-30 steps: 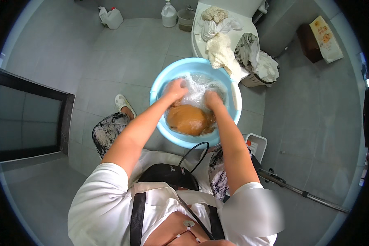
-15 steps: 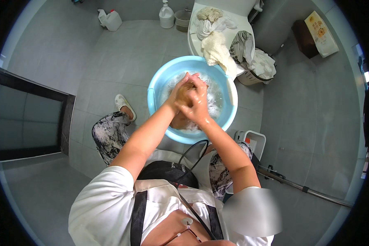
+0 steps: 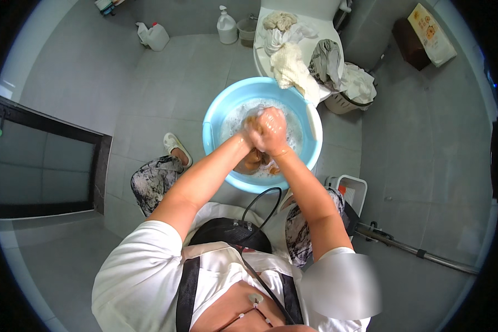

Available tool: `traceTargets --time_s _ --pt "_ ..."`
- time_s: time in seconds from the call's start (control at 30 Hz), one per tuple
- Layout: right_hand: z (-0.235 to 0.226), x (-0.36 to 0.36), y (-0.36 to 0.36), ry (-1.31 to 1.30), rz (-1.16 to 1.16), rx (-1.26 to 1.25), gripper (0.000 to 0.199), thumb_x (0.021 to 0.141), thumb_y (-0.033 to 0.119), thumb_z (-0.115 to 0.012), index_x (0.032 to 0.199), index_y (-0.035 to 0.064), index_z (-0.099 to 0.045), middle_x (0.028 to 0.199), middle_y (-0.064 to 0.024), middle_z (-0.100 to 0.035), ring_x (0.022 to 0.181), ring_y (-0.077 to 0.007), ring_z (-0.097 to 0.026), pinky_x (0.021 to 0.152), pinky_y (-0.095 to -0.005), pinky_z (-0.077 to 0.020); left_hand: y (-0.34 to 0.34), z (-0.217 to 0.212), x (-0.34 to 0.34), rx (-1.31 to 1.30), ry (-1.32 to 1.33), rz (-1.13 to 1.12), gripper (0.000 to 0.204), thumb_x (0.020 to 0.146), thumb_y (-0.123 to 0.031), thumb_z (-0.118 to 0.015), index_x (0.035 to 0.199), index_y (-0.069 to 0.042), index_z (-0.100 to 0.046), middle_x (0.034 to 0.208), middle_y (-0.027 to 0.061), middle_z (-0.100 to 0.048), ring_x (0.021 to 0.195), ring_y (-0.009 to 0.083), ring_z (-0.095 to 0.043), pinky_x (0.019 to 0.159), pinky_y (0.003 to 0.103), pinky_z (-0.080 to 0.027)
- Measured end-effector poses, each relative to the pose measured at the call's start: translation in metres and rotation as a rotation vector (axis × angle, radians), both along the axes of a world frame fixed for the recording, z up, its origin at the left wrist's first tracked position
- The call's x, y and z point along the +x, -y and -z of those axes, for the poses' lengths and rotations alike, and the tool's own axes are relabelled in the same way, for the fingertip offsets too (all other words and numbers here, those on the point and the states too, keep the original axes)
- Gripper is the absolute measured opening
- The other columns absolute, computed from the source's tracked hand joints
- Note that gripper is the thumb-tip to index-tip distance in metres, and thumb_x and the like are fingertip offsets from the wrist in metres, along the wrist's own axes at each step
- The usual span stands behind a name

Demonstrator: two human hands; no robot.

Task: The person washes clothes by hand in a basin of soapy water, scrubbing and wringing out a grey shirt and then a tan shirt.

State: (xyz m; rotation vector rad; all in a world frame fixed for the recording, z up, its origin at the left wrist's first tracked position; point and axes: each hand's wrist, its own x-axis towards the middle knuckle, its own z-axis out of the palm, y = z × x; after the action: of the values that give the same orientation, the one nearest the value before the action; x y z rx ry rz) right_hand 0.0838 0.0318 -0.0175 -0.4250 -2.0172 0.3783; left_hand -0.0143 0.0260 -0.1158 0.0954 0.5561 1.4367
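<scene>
Light blue basin (image 3: 216,119) on the tiled floor (image 3: 166,83), holding soapy water with foam. Brown cloth (image 3: 253,161) partly in the water, its upper end gathered between the hands above the basin's middle. Left hand (image 3: 253,128) and right hand (image 3: 272,131) pressed together, fingers clenched on the cloth. Just beyond the basin, a white surface (image 3: 263,58) carries a heap of pale clothes (image 3: 290,66). A basket (image 3: 343,102) beside it holds more laundry. White pump bottle (image 3: 226,26) and white jug (image 3: 156,36) stand by the far wall.
</scene>
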Motion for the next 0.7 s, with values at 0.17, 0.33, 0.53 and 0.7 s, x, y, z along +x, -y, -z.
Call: traceTargets --time_s 0.17,0.33,0.53,0.7 --pt "0.013 0.012 -0.018 0.097 0.198 -0.423 0.014 0.077 0.019 -0.055 0.072 0.0064 -0.051 0.067 -0.0160 -0.055 0.064 -0.0367 -0.054 0.056 -0.0438 -0.0426 0.017 -0.070 0.025 -0.347 -0.286 -0.031 0.023 0.089 -0.029 -0.042 0.092 -0.010 -0.054 0.085 0.0074 -0.057 0.078 0.0170 -0.055 0.069 0.030 -0.046" --pt "0.019 0.035 -0.052 0.476 0.549 -0.415 0.024 0.081 0.031 -0.055 0.083 0.0066 -0.051 0.075 -0.0170 -0.059 0.067 -0.0350 -0.057 0.059 -0.0438 -0.0452 0.019 -0.058 -0.034 -0.368 -0.810 -0.135 0.029 0.085 -0.027 -0.053 0.089 0.001 -0.057 0.081 0.0074 -0.058 0.071 0.0148 -0.054 0.066 0.028 -0.045" --pt "0.027 0.038 -0.049 0.698 0.437 -0.429 0.045 0.073 0.035 -0.063 0.108 0.0101 -0.047 0.104 -0.0154 -0.048 0.092 -0.0332 -0.052 0.070 -0.0419 -0.0465 0.029 -0.020 -0.057 -0.188 -1.782 -0.143 0.050 0.074 -0.028 -0.065 0.117 -0.010 -0.047 0.110 0.0181 -0.050 0.101 0.0261 -0.049 0.084 0.035 -0.041" --pt "0.053 0.028 -0.029 1.102 0.328 -0.355 0.069 0.072 0.038 -0.063 0.130 0.0197 -0.032 0.133 -0.0127 -0.030 0.117 -0.0338 -0.036 0.087 -0.0464 -0.0402 0.040 -0.012 -0.023 -0.160 -2.058 0.384 0.072 0.074 -0.021 -0.063 0.135 -0.018 -0.025 0.139 0.0211 -0.014 0.128 0.0346 -0.016 0.104 0.042 -0.020"
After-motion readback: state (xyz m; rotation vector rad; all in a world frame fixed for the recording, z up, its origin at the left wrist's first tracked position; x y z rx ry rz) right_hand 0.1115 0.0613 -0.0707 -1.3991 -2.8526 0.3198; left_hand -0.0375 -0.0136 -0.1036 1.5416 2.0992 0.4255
